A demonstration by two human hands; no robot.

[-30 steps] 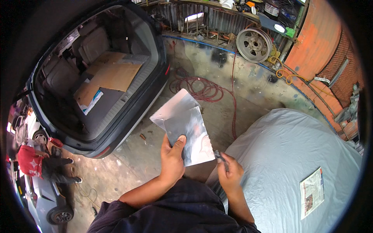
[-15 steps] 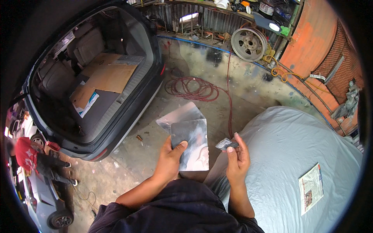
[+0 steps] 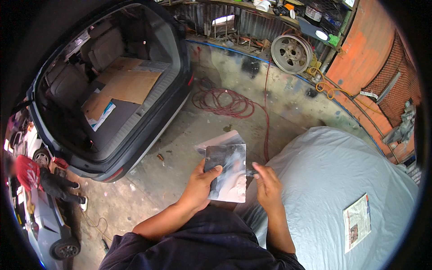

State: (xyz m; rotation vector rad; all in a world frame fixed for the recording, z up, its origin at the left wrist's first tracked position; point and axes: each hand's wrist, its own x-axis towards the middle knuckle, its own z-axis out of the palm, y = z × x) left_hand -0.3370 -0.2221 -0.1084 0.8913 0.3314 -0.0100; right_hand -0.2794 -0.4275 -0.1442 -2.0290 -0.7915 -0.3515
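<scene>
In front of me my left hand (image 3: 199, 183) is closed on a rectangular grey sheet (image 3: 228, 173), its thumb pressed on the front face. The sheet is dark at the top left, with whitish smears and a paler, pinkish lower right part. A second, lighter sheet (image 3: 227, 136) sticks out above and behind it. Just to the right, my right hand (image 3: 268, 188) is closed in a pinch on a small dark object (image 3: 251, 172). That piece lies close to the sheet's right edge; whether they touch, I cannot tell. Fingers hide most of it.
An open car trunk (image 3: 130, 117) with flattened cardboard (image 3: 130, 85) inside stands at left. A coiled red hose (image 3: 225, 105) lies on the floor ahead. At right is a grey plastic-covered form (image 3: 315, 180) bearing a newspaper (image 3: 357, 223). A person in red (image 3: 28, 174) is at far left.
My right hand has moved left, bringing the small object beside the sheet. Less of it shows now. The sheets have shifted slightly right, and the rear one shows less.
</scene>
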